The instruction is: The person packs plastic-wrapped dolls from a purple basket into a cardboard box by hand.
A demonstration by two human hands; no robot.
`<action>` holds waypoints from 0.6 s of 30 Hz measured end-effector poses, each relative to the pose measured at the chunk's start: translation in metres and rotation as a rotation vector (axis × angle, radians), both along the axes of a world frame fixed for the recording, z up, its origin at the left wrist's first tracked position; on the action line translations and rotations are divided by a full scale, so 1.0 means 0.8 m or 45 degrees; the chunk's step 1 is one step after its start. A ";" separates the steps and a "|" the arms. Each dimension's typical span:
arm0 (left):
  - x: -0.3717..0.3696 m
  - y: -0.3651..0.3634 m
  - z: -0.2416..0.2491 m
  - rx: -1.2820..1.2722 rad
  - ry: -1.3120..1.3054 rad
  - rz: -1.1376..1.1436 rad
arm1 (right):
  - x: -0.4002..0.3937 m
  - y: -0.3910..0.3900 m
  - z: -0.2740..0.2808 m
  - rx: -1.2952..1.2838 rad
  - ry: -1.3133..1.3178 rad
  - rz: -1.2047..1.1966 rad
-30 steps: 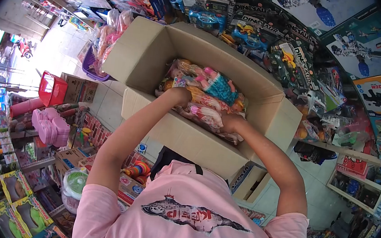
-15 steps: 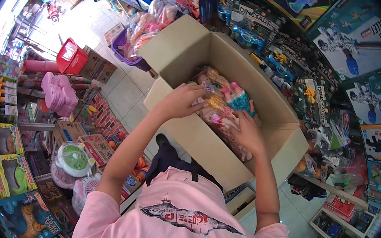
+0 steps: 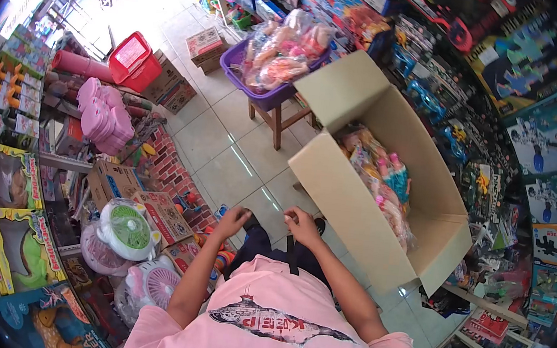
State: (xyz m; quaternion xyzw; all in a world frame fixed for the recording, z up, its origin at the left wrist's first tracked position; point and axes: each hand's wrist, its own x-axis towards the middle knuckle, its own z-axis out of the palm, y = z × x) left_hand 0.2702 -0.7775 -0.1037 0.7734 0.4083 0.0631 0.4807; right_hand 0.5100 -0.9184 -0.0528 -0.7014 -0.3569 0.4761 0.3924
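My left hand (image 3: 234, 221) is drawn back in front of my body above the floor, with its fingers curled together and nothing visible in them. Facing it, my right hand (image 3: 301, 225) has its fingers bent in and also shows nothing held. The hands are apart. To the right of my right hand stands a large open cardboard box (image 3: 349, 212). Inside lie several dolls (image 3: 386, 178) in clear plastic, one in a turquoise dress. Neither hand touches the box.
A purple basket (image 3: 269, 98) of wrapped dolls rests on a wooden stool (image 3: 278, 128) beyond the hands. Toy packages (image 3: 556, 145) line the right side. On the left are a red basket (image 3: 133, 62), pink items (image 3: 103, 115), a green-centred fan (image 3: 128, 229) and cartons (image 3: 164, 218).
Both hands have left the dolls in the box and come back toward my body, their fingers now curled. The view has shifted, so the box appears farther right and the purple basket shows fully.
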 end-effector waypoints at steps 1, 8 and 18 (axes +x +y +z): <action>-0.033 -0.009 -0.034 -0.073 0.081 -0.028 | -0.009 -0.010 -0.064 0.000 -0.123 -0.020; -0.269 -0.071 -0.253 -0.570 0.461 0.001 | 0.005 -0.149 -0.238 -1.307 -0.157 0.074; -0.292 0.029 -0.210 -0.681 0.547 0.394 | -0.003 -0.078 -0.190 -1.301 -0.181 0.041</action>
